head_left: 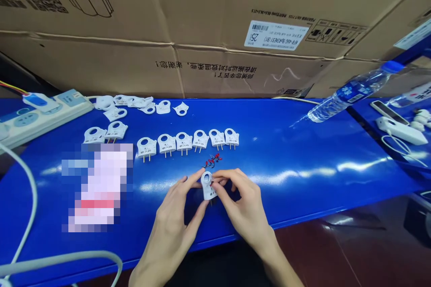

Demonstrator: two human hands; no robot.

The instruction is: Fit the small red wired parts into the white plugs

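Note:
Close to the table's front edge, my left hand (180, 208) grips a white plug housing (208, 188) between thumb and fingers. The housing has a round hole at its top and metal pins pointing down. My right hand (240, 204) is closed in a pinch at the housing's right side, with a tiny red part (212, 184) at its fingertips, mostly hidden. Just beyond the hands lies a small heap of red-and-black parts (213, 160). Behind it, several similar plug housings (184, 142) stand in a row with their pins toward me.
More white casing pieces (134, 101) lie at the back left, near a power strip (43, 114). A blurred-out patch (103, 188) covers something at left. A water bottle (353, 92) leans at the right, before a large cardboard box (202, 18). White cables (32, 188) cross the left side.

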